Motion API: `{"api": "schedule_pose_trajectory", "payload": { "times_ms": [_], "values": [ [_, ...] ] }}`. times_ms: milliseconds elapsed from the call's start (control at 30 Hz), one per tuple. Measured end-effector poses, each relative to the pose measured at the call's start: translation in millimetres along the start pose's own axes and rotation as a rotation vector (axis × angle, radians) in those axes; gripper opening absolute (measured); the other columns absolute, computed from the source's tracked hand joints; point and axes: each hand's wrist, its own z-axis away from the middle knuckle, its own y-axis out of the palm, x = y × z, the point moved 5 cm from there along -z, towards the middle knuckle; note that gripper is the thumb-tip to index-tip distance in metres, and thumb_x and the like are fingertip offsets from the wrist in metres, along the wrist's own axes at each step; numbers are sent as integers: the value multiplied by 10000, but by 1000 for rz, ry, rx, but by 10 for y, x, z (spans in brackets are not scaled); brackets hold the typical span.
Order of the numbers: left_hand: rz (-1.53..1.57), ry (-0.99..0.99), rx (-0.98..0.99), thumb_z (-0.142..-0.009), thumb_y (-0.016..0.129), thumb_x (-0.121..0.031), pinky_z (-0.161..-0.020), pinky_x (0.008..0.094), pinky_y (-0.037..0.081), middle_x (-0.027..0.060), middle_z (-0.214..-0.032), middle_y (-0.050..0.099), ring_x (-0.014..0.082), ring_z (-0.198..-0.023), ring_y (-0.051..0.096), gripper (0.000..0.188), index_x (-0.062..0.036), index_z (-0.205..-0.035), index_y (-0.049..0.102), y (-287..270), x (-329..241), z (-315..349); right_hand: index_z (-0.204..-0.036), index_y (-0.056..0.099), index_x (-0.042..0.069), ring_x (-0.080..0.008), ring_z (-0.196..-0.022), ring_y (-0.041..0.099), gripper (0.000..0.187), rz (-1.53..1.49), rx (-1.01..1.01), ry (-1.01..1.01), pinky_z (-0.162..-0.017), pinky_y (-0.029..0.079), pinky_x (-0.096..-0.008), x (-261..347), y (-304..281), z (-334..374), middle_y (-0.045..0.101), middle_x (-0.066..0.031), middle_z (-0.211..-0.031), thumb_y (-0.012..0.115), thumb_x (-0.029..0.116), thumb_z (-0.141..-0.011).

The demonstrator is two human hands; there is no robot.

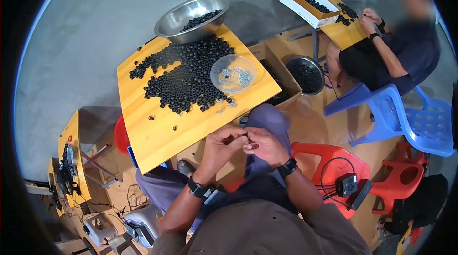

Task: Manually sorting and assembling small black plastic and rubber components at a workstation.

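In front of my body, beyond the near edge of the yellow wooden table (143, 143), my left hand (219, 147) and my right hand (268, 147) meet with fingertips pinched together. Whatever sits between them is too small and covered to make out. Many small black ring-shaped parts (191, 81) lie heaped across the table. A clear plastic bowl (214, 75) at the table's right side holds small silvery metal pieces (242, 78). Behind the heap, a wide steel bowl (167, 25) contains more black parts. Two loose parts lie nearer me, one being a black piece (174, 128).
At the far right, a person (405, 55) works at another table (350, 35) bearing a white box (305, 12). A cardboard box (288, 95) and metal basin (312, 90) stand on the floor. Right of me are a red stool (315, 159) with a black device (347, 184) and a blue chair (396, 107).
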Motion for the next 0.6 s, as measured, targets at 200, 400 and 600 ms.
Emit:
{"api": "schedule_pose_trajectory", "payload": {
  "times_ms": [200,400,600],
  "values": [
    [8,-64,19,-931,690,27,-763,206,518,-16,-940,678,57,-840,626,227,-18,-1153,709,-82,34,44,-1074,646,27,-91,-771,516,208,-68,23,-6,-652,405,-233,23,-5,11,601,3,-907,597,222,-1022],
    [-19,-24,-4,-925,695,33,-740,217,518,-13,-932,660,62,-824,621,187,-14,-1104,715,-41,63,11,-1065,658,33,-84,-759,521,207,-55,4,-10,-645,412,-233,-7,-24,0,604,10,-888,603,228,-1021],
    [-316,128,33,-939,682,22,-767,240,536,22,-948,688,94,-848,654,145,-3,-1079,711,-16,-69,-10,-1056,665,42,-81,-753,523,204,-45,-18,-5,-644,414,-234,-15,-32,9,607,11,-867,597,233,-1027]
  ]
}}
